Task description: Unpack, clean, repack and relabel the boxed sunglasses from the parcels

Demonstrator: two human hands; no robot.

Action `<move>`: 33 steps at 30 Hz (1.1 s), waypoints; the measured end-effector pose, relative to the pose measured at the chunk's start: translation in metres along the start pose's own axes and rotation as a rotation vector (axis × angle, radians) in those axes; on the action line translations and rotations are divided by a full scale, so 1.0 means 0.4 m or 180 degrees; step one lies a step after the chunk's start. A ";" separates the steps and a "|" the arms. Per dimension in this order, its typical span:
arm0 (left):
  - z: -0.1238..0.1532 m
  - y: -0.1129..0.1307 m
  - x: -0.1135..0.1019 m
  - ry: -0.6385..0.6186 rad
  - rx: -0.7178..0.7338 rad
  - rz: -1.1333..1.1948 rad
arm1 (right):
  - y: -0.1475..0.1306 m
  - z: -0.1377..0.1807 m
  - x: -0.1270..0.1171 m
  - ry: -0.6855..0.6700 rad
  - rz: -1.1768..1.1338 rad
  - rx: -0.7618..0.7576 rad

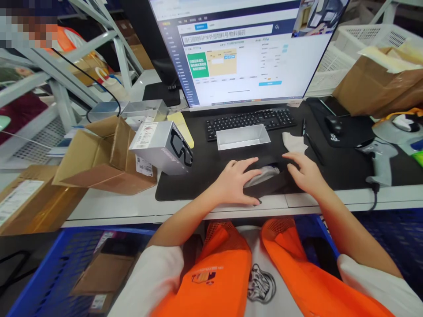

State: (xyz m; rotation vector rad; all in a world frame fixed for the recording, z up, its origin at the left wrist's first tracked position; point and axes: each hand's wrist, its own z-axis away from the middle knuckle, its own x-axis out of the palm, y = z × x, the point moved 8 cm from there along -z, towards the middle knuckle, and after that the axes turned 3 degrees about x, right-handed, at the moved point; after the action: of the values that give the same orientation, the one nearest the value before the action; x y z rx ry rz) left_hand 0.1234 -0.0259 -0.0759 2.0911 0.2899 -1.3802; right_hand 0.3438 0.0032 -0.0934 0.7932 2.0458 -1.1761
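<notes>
My left hand point(236, 180) lies with fingers spread on a dark soft pouch point(267, 178) at the front of the black desk mat point(185, 185); a grey lining shows at the pouch's opening. My right hand point(306, 171) rests flat on the pouch's right side, fingers stretched out. Just behind the hands stands a shallow silver box tray point(243, 136), with a black keyboard point(249, 119) beyond it. A silver product box point(161, 147) printed with glasses lies tilted to the left.
A large monitor point(244, 48) fills the back. An open cardboard box point(102, 154) sits at the left, a barcode scanner point(378, 158), mouse point(333, 124) and another carton point(380, 83) at the right. Blue crates point(46, 273) stand below the desk edge.
</notes>
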 end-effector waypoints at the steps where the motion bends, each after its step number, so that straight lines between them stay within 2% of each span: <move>1: 0.002 0.012 -0.002 -0.0055 0.0044 -0.0092 | 0.032 -0.001 0.019 -0.0230 0.0044 0.0107; 4: 0.008 0.038 0.000 -0.0125 0.0131 -0.0278 | 0.075 0.015 0.094 -0.1076 0.0049 -0.0006; 6: 0.008 0.047 0.007 -0.0143 0.0151 -0.0371 | 0.076 0.028 0.122 -0.1283 0.0059 -0.0169; 13: -0.009 0.032 0.034 -0.0139 -0.0145 -0.0523 | 0.062 0.023 0.116 -0.0892 0.0214 -0.0260; 17: -0.009 0.008 0.026 0.0051 -0.0205 -0.0236 | 0.056 0.001 0.050 -0.0600 -0.0033 0.0085; 19: -0.010 -0.001 0.021 0.0246 -0.0175 -0.0054 | 0.016 -0.004 0.009 -0.0450 -0.0337 0.0117; 21: -0.012 -0.004 0.018 0.0418 -0.0114 0.0075 | -0.064 -0.001 0.003 -0.0628 -0.0323 -0.0171; 23: -0.016 0.001 0.016 0.0502 -0.0045 0.0151 | -0.143 0.007 0.026 -0.0893 0.0189 -0.0498; 25: -0.017 0.004 0.014 0.0454 -0.0032 0.0193 | -0.190 0.008 0.052 -0.0954 0.0788 -0.0659; 27: -0.012 -0.004 0.010 0.0331 -0.0150 0.0180 | -0.206 0.005 0.071 -0.0985 0.1063 -0.0774; 30: 0.004 -0.034 0.006 0.0156 -0.0477 0.0226 | -0.195 0.001 0.076 -0.1021 0.1057 -0.0918; 33: 0.012 -0.047 0.010 0.0230 -0.0503 0.0439 | -0.175 -0.006 0.063 -0.0910 0.1047 -0.0861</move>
State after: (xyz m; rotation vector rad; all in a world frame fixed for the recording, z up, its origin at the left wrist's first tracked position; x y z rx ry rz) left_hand 0.1123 -0.0144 -0.0876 1.9939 0.2699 -1.1650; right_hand 0.2750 -0.0191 -0.0765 0.7450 1.7131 -0.7612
